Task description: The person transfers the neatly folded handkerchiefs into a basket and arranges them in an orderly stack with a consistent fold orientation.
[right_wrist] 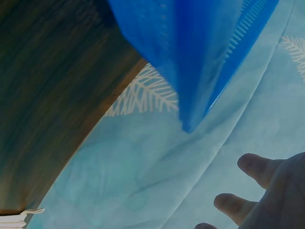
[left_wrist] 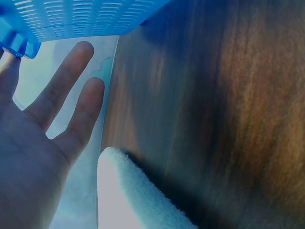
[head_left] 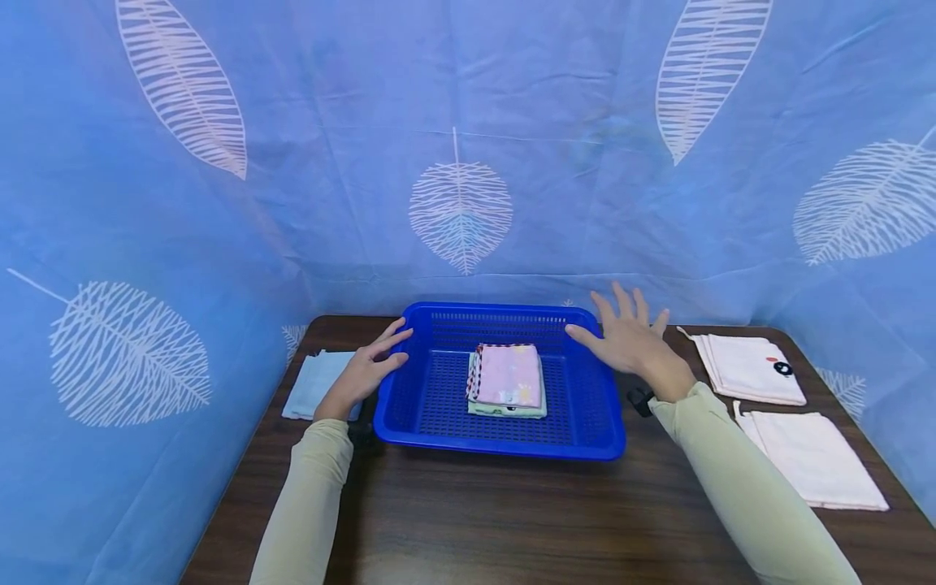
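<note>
A blue plastic basket (head_left: 497, 447) stands on the dark wooden table. Inside it lies a small stack of folded towels, a pink towel (head_left: 509, 375) on top of a pale green towel (head_left: 507, 411). My left hand (head_left: 363, 372) is at the basket's left rim with fingers spread; in the left wrist view one fingertip passes behind the blue rim (left_wrist: 28, 50). My right hand (head_left: 630, 341) is spread wide near the right rim, holding nothing. In the right wrist view its fingers (right_wrist: 236, 207) are apart from the basket corner (right_wrist: 190, 95).
A folded light blue towel (head_left: 319, 382) lies left of the basket, partly behind the left hand. To the right are two folded white towels, one farther back (head_left: 753, 370) and another nearer (head_left: 815, 455). A blue curtain (head_left: 556, 219) with white leaf prints surrounds the table.
</note>
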A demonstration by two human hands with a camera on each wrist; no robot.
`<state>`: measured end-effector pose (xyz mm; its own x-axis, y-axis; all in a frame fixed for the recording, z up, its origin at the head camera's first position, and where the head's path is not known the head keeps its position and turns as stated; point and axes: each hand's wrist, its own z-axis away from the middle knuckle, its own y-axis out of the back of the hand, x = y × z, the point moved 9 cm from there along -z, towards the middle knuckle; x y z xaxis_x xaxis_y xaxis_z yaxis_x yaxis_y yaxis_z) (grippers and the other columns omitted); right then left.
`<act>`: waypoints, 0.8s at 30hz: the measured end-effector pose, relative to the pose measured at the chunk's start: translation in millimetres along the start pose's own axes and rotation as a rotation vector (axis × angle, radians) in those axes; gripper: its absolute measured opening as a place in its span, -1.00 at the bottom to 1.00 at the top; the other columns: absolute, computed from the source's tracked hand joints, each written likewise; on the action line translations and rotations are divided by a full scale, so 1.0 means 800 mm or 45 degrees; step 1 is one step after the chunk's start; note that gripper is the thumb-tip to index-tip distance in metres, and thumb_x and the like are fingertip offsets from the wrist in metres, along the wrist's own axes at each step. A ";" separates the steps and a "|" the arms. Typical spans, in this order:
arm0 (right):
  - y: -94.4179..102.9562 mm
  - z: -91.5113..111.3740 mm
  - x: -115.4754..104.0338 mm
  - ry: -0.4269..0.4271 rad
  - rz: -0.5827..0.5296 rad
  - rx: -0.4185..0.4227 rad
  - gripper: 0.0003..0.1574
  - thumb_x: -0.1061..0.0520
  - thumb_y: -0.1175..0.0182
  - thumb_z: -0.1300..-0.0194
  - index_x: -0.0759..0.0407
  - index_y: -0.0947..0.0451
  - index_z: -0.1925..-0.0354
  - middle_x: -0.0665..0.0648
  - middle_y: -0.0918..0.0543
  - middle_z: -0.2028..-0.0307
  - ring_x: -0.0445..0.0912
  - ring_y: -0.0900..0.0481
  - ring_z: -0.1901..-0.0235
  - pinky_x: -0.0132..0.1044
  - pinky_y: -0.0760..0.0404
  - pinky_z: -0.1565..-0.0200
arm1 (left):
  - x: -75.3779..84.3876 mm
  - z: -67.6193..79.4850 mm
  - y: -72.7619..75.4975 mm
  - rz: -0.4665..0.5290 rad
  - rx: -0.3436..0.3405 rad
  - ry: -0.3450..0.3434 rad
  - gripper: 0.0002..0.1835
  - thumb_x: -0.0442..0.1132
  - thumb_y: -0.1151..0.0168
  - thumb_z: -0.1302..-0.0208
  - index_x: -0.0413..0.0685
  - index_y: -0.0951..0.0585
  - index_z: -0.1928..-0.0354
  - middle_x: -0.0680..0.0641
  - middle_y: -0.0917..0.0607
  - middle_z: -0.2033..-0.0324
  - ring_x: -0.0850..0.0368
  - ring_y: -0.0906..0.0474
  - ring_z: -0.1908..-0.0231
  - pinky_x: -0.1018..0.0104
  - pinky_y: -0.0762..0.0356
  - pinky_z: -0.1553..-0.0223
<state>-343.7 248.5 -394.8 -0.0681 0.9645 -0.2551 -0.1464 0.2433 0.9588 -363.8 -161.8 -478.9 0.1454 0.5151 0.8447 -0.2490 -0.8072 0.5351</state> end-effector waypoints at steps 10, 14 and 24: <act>-0.001 0.009 0.029 -0.030 0.010 -0.003 0.28 -0.72 0.34 -0.34 0.00 0.31 -0.66 0.43 0.38 -0.61 0.53 0.46 -0.54 0.72 0.48 -0.26 | 0.000 0.001 -0.001 0.046 -0.003 -0.004 -0.45 0.15 -0.09 -0.51 0.41 -0.38 -0.48 0.31 -0.10 -0.60 -0.12 0.05 -0.64 -0.46 -0.06 -0.46; 0.000 0.013 0.041 -0.037 0.002 0.008 0.28 -0.71 0.34 -0.34 0.00 0.32 -0.66 0.45 0.37 -0.60 0.55 0.45 -0.53 0.71 0.49 -0.26 | -0.001 0.002 -0.001 0.047 -0.001 -0.001 -0.46 0.13 -0.09 -0.52 0.40 -0.38 -0.49 0.31 -0.10 -0.60 -0.12 0.05 -0.64 -0.46 -0.06 -0.46; -0.003 0.030 0.072 -0.058 -0.034 0.012 0.24 -0.65 0.33 -0.40 0.06 0.33 -0.65 0.50 0.36 -0.58 0.58 0.45 -0.51 0.71 0.50 -0.25 | -0.001 0.001 0.000 0.057 0.006 0.014 -0.47 0.12 -0.09 -0.52 0.42 -0.39 -0.48 0.31 -0.11 -0.60 -0.10 0.06 -0.64 -0.44 -0.07 -0.47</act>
<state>-323.9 306.1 -408.9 -0.0196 0.9612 -0.2753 -0.1380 0.2701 0.9529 -362.7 -162.3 -479.4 0.1238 0.4817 0.8676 -0.2504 -0.8308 0.4970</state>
